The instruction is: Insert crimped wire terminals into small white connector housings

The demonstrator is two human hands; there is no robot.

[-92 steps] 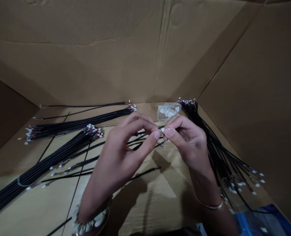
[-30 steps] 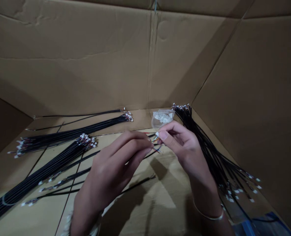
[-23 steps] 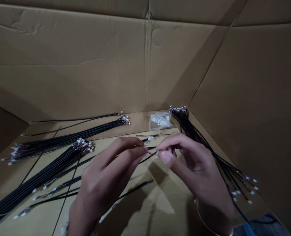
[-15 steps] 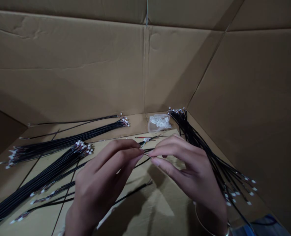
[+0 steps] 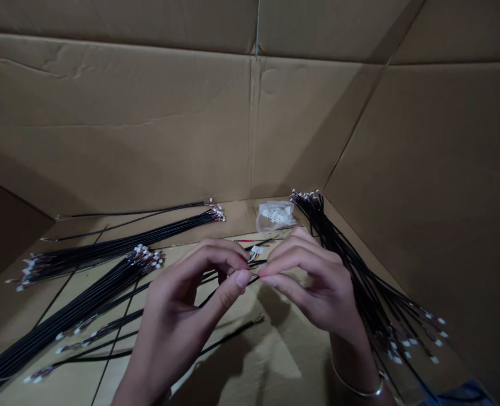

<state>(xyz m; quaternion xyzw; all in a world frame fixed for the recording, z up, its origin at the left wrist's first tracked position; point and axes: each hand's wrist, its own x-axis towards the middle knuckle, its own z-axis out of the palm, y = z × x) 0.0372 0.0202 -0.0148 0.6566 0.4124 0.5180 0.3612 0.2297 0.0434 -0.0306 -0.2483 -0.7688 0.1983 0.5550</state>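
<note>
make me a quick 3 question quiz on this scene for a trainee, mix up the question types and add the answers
1. Multiple choice: what shows between the fingertips of the left hand and the right hand?
a) a roll of tape
b) a thin wire
c) a screwdriver

2. True or false: the clear bag of small white pieces lies to the left of the nearest end-to-end run of the large right-side cable bundle.

3. Fill in the blank: the right wrist wears a thin ______.

Key: 1 b; 2 true; 3 bracelet
</note>
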